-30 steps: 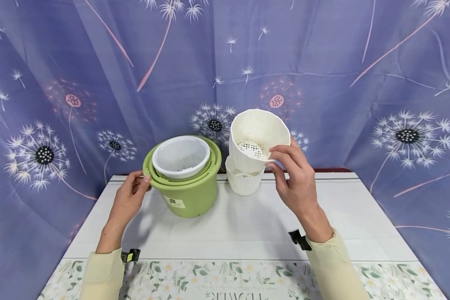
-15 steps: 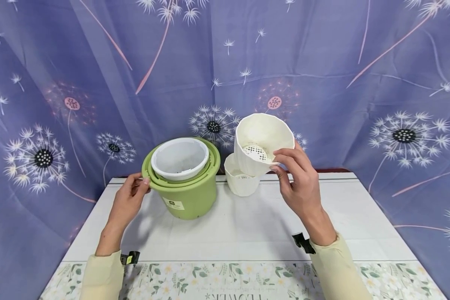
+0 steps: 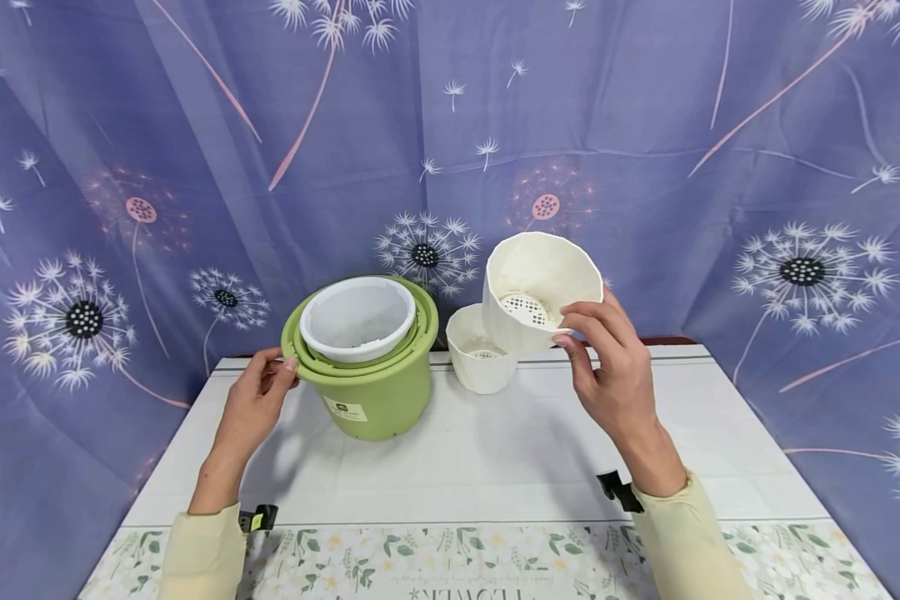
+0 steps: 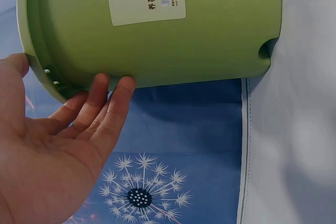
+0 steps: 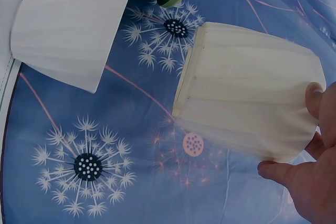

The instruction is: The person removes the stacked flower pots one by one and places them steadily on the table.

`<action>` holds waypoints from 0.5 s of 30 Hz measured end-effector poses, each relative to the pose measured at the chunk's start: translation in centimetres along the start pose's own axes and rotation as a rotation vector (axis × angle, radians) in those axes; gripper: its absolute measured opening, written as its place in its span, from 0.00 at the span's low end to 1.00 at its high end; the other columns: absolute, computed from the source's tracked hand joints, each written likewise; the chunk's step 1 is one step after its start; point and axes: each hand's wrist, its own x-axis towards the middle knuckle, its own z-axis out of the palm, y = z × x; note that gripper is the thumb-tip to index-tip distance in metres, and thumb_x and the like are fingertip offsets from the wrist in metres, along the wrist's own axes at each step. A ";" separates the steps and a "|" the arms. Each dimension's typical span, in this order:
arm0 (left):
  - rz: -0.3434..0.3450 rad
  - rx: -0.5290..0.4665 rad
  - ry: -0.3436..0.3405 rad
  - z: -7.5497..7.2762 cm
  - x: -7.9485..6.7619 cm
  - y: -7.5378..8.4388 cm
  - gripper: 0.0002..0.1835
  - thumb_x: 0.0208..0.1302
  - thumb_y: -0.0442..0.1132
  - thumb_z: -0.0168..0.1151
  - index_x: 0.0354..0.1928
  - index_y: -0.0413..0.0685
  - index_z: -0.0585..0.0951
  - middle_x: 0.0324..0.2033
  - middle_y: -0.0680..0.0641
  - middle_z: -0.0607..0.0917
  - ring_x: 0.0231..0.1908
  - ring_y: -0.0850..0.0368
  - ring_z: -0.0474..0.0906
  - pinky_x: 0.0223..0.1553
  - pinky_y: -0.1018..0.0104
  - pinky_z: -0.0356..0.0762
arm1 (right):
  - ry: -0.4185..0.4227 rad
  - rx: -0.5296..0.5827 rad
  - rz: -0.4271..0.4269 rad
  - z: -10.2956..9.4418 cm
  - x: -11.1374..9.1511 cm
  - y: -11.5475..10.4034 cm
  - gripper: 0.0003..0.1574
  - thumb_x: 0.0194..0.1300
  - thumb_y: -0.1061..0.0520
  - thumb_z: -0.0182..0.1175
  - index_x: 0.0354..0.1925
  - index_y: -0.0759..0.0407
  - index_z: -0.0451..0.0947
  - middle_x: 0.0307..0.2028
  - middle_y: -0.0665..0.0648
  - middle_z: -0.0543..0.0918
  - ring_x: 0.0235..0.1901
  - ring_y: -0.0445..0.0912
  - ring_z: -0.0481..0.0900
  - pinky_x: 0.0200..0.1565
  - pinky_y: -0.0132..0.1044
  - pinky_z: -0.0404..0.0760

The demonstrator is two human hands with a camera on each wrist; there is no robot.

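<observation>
My right hand pinches the rim of a cream-white faceted flower pot, tilted in the air with its mouth toward me. Grid-like drain holes show in its bottom. In the right wrist view, fingers and thumb sit at the pot's rim. A smaller white flower pot stands upright on the table just left of and below it. My left hand holds the rim of a big green flower pot, thumb on top and fingers against its side. Nested inside are another green rim and a pale grey-white pot.
A white cloth covers the table, with a floral printed strip along the front. Behind and at both sides hangs a blue-purple dandelion curtain. The green pot carries a label.
My right hand has carried the tilted white pot rightward and slightly down, away from over the smaller white pot, showing more of that one. My left hand stays on the green pot's rim.
</observation>
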 end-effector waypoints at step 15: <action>0.014 -0.017 0.005 0.1 0.0 -0.2 0.30 0.85 0.56 0.50 0.73 0.41 0.72 0.51 0.39 0.85 0.44 0.79 0.79 0.47 0.83 0.76 | 0.028 -0.036 0.011 -1.3 -0.3 0.8 0.15 0.52 0.80 0.73 0.39 0.73 0.85 0.43 0.72 0.85 0.55 0.73 0.81 0.74 0.65 0.66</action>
